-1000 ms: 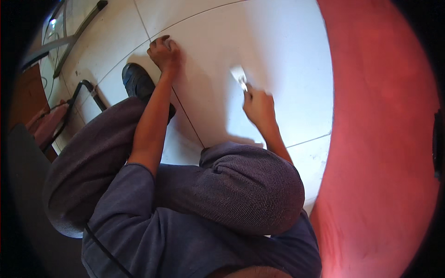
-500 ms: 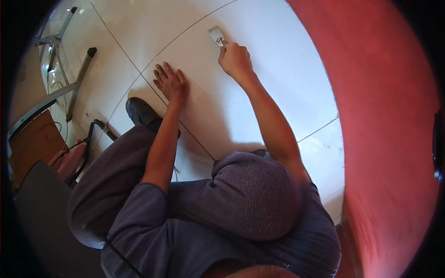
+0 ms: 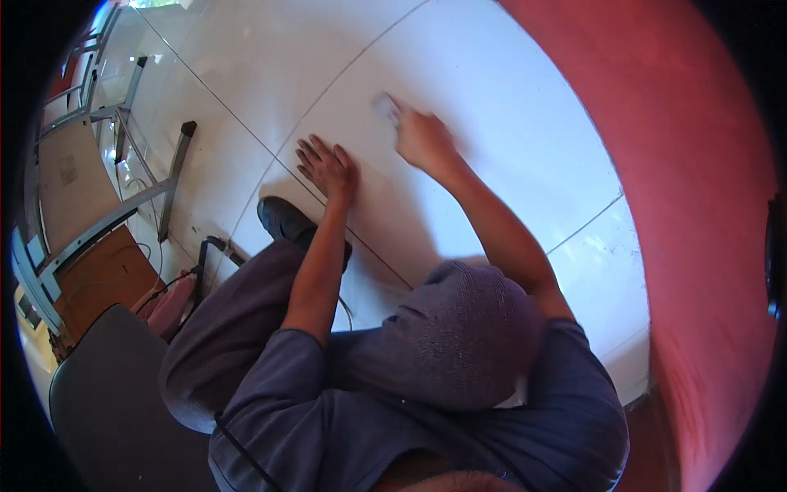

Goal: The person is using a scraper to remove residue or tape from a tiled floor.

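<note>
My right hand (image 3: 425, 141) is closed around the handle of a scraper (image 3: 385, 105), whose flat metal blade points to the far left, low over the white tiled floor (image 3: 500, 123). The blade is blurred, so whether it touches the tile cannot be told. Nearer and to the left, my left hand (image 3: 330, 170) lies flat on the same floor with its fingers spread and nothing in it. A dark shoe (image 3: 285, 220) rests beside my left forearm.
A red wall (image 3: 672, 197) curves along the right side. On the left stand a metal-legged table frame (image 3: 176, 164), a brown board (image 3: 106, 275), a dark chair seat (image 3: 115, 394) and a bent black tube (image 3: 215, 243). Thin cables hang among them.
The whole view has shifted, showing more of the furniture on the left. My right hand has moved the scraper slightly left and nearer over the tile. My left hand stays planted on the floor.
</note>
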Demonstrator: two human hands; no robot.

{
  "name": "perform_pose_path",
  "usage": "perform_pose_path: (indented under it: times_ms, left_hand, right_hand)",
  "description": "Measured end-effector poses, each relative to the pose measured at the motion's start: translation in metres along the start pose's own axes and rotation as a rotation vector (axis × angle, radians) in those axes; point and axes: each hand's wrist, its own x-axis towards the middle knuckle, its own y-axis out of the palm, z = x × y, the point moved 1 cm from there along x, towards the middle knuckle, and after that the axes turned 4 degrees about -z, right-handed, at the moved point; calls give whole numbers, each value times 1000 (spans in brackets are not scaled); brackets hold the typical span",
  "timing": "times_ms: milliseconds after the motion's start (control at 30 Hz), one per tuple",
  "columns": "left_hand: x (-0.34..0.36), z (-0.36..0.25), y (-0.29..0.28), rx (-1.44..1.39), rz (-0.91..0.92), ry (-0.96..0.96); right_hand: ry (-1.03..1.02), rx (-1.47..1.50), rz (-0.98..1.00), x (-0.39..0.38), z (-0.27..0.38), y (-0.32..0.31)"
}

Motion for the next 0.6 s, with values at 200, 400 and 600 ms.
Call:
perform_pose_path:
  times_ms: [200,400,600]
  left_hand:
    - [5,-9,3,-17,-22,15]
    - [8,-4,2,-17,3,12]
    - [0,-16,-2,-25,24,25]
  right_hand:
    - [35,6,-13,21,7,-1]
    - [211,27,-79,0,-35,-42]
    - [368,-34,-168,17,-51,-94]
